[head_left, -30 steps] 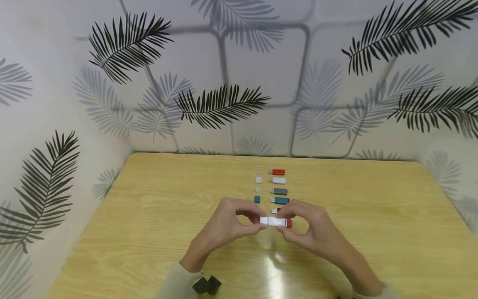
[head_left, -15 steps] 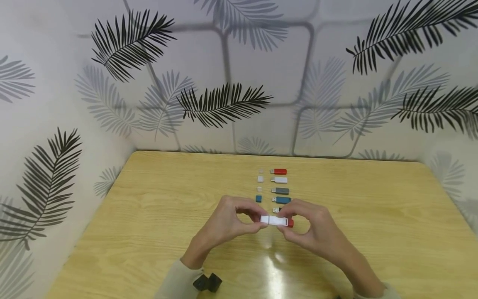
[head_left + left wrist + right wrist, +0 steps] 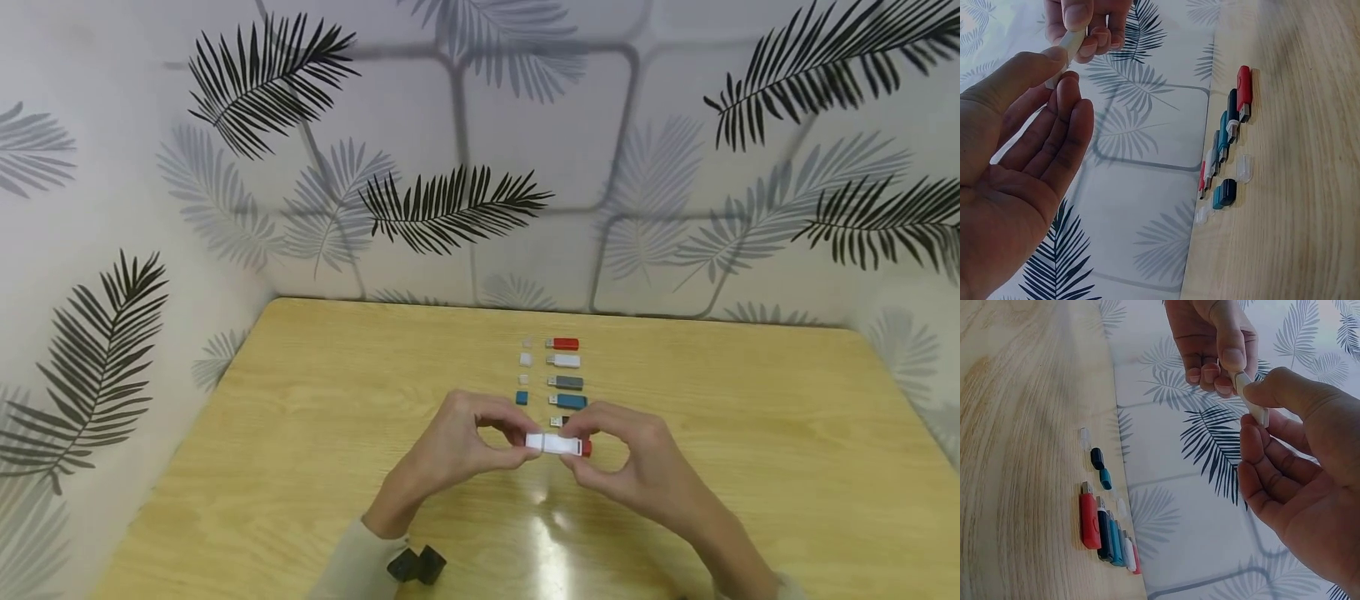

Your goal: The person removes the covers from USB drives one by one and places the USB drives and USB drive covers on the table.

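Note:
A white USB stick (image 3: 562,444) is held level above the table between both hands. My left hand (image 3: 463,435) pinches its left, cap end between thumb and fingers. My right hand (image 3: 636,460) pinches the longer body at the right. A thin line crosses the stick between the two grips; whether the cap sits fully on cannot be told. In the left wrist view the stick (image 3: 1072,45) is partly covered by the thumbs. The right wrist view shows the body end of the stick (image 3: 1257,412) beneath my right thumb.
Uncapped USB sticks stand in a column: red (image 3: 566,343), white (image 3: 566,361), grey (image 3: 568,382), blue (image 3: 570,401), black (image 3: 1232,112) and a nearer red one (image 3: 1244,87). Loose caps lie beside them, including a blue cap (image 3: 522,398), black cap (image 3: 1229,192) and clear cap (image 3: 1244,169).
The head view has shifted slightly, so the table items appear a little further right. Both hands keep their pinch on the white USB stick, with no clear change in its shape.

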`<state>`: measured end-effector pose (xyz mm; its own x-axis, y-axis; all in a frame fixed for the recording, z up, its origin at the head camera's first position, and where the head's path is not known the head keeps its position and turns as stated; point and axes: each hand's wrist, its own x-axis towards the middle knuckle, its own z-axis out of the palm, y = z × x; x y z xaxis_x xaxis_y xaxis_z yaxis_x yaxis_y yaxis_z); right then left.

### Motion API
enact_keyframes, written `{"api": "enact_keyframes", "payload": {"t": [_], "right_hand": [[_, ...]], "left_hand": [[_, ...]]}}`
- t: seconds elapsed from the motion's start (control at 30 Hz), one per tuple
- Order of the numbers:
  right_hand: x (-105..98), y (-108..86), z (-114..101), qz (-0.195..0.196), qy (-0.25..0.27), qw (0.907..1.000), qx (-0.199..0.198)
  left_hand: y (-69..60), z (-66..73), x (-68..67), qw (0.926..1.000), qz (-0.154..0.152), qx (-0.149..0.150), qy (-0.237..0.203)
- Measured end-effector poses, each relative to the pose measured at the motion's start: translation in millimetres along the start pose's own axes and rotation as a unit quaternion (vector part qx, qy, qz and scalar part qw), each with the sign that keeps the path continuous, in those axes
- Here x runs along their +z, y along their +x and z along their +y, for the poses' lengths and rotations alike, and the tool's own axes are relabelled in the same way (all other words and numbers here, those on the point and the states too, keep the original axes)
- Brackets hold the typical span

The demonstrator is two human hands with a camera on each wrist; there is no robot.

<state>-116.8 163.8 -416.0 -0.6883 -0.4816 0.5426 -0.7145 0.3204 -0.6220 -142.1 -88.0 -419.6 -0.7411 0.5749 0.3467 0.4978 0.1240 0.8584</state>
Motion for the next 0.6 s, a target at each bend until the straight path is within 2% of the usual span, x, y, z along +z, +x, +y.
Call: {"api": "enact_keyframes", "payload": {"t": [0.37,0.6], "right_hand": [[-2.7,4.1,-1.8,0.006,0.0,0.9997,-0.024],[-7.4,2.7,-1.3,0.004,-0.002,0.9996,-0.029]], "left_hand": [[0.9,7.2,-2.7,0.9999,0.007,0.009,0.003],[1.7,6.3,-5.4,0.9997,0.006,0.021,-0.011]]}}
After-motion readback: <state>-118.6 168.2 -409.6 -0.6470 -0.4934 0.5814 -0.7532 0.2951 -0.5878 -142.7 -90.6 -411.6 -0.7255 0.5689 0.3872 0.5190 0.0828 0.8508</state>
